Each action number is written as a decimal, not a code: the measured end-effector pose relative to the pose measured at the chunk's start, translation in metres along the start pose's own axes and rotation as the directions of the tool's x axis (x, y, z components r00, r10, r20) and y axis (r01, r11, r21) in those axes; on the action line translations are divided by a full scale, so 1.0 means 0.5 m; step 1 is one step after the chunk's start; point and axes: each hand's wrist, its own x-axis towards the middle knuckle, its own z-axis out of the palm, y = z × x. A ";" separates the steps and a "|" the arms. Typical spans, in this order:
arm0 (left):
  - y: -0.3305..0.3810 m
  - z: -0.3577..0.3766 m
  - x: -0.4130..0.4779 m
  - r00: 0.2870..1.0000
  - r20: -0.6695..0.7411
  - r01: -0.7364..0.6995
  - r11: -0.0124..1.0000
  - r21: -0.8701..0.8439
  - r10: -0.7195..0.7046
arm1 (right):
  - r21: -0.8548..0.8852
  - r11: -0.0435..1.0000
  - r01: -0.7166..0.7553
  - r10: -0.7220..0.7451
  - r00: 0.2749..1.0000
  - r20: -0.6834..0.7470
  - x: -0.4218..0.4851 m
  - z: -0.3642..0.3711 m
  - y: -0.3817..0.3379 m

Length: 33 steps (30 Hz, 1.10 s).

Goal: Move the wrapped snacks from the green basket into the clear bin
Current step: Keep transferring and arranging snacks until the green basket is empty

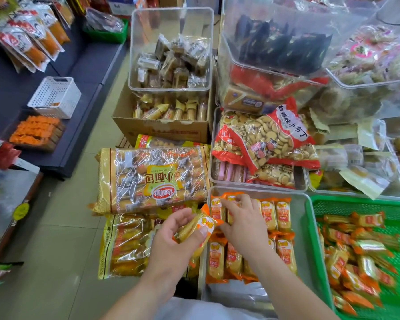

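Shop floor, tiled, crowded with stock. Left hand [171,239] pinches one wrapped snack [198,226] beside clear bin [304,227]; right hand [243,221], fingers spread, presses snack rows [277,213] inside. Green basket [314,204] beyond holds more.

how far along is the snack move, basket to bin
Roughly partway. Two rows of orange snacks already stand in the clear bin. The left hand holds one wrapped snack; the right hand is adjusting the far row. A large pile is left in the green basket.
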 end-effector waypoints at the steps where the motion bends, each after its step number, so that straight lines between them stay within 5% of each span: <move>1: 0.001 0.000 -0.001 1.000 -0.008 -0.001 1.000 0.002 0.001 | -0.004 1.000 0.006 -0.007 1.000 -0.017 0.000 -0.002 0.002; 5: 0.002 0.009 0.000 1.000 -0.015 -0.011 1.000 0.001 0.011 | 0.116 0.993 0.003 0.002 0.999 -0.048 -0.015 -0.012 0.007; 8: 0.006 0.029 0.002 1.000 0.001 -0.012 1.000 -0.015 0.012 | 0.400 0.916 -0.008 0.049 0.994 -0.094 -0.055 -0.027 0.008; 10: 0.007 0.052 0.002 0.999 0.028 -0.021 0.999 -0.026 0.022 | 0.705 0.687 -0.174 0.163 0.983 0.084 -0.088 -0.049 0.007; 13: 0.005 0.101 -0.003 0.996 0.094 0.005 1.000 -0.026 -0.003 | 0.912 0.153 -0.381 0.189 0.917 0.351 -0.131 -0.073 0.011; 18: -0.020 0.186 -0.015 0.978 0.204 0.020 0.997 0.073 -0.035 | 0.949 -0.078 -0.305 0.370 0.875 0.312 -0.147 -0.066 0.083; 24: -0.029 0.227 0.010 0.946 0.314 -0.003 0.967 0.255 -0.080 | 0.956 -0.072 -0.283 0.437 0.853 0.286 -0.137 -0.085 0.181; 33: -0.024 0.293 0.142 0.982 0.122 -0.191 0.751 0.633 0.146 | 0.819 0.369 -0.439 0.545 0.816 0.192 0.004 -0.069 0.272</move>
